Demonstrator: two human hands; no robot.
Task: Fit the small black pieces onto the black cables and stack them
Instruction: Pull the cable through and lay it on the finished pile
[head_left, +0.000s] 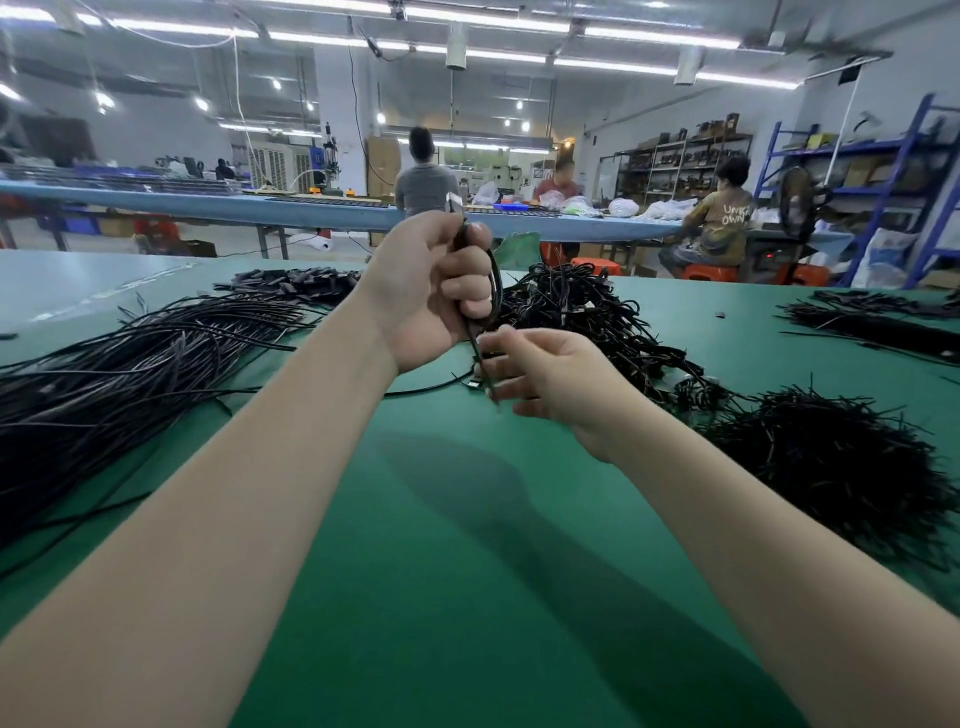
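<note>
While the left hand (431, 291) is raised at the centre of the frame, its fingers curl tightly round a black cable (475, 343), whose metal-tipped end (453, 200) sticks up above the fist. From the bottom of the fist the cable runs down to the right hand (545, 376), just below and to the right, where thumb and fingertips appear to pinch it; motion blur makes the exact contact hard to read, and whether a small black piece sits between those fingers cannot be told.

Both hands hover above a green table (467, 519). At the left of the frame lies a long bundle of straight black cables (130, 353). Behind the hands, at centre right, sits a tangled heap of cables (582, 306). At the lower right edge lies a bristly pile of short black pieces (831, 457), and another dark bundle (883, 322) stretches along the far right. A flatter black pile (291, 283) lies at the table's far edge, upper left of centre.

Beyond the table, at the top of the frame, people (426, 176) sit and stand at a long blue workbench (208, 205).
</note>
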